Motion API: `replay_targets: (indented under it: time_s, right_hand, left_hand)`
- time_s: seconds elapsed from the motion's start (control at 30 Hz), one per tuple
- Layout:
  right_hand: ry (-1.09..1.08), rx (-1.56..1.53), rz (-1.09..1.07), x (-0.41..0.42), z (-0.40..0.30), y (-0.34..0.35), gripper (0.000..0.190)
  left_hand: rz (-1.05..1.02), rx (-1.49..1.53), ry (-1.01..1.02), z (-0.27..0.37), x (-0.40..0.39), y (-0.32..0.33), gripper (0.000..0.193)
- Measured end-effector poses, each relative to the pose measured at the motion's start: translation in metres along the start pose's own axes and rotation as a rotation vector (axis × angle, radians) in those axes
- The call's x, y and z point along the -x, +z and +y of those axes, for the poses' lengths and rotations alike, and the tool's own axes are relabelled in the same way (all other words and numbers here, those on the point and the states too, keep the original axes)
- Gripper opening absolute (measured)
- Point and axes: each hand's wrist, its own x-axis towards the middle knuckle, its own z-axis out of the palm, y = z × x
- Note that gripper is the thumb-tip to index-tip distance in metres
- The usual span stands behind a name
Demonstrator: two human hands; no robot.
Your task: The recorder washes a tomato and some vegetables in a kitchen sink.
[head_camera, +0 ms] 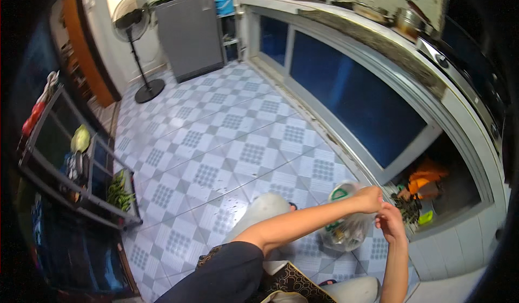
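A translucent plastic bag (344, 236) with green printing stands bulging on the tiled floor, its mixed contents hard to make out. Above its right side, my left hand (369, 199) is closed in a fist, reaching across from a black sleeve. Just below it, my right hand (391, 222) has curled fingers, and the fingertips of both hands meet. Both seem to grip the gathered top of the bag, though the pinched film itself is barely visible. My left forearm hides part of the bag.
To the right, an open cupboard holds an orange item (425, 179) and a bright green object (425, 218). Blue sliding panels (352, 92) run under the counter. At left stands a rack (61, 171) with green vegetables (121, 193) and a cabbage (80, 138). Farther back is a pedestal fan (149, 91).
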Motion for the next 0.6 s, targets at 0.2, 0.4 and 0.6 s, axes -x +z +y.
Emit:
replay_targets:
  time_s: [0.2,0.4,0.6]
  right_hand:
    - [-0.216,0.027,0.1,-0.011,0.023,0.023,0.022]
    - [-0.122,0.171,0.074,-0.023,0.051,0.032,0.015]
    - [-0.148,0.215,0.12,-0.044,0.057,0.033,0.005]
  left_hand:
    - [0.034,0.016,0.084,-0.02,0.006,-0.012,0.035]
    - [0.042,0.0,-0.05,-0.061,0.008,-0.004,0.058]
    - [-0.135,-0.051,0.012,-0.063,-0.001,-0.003,0.044]
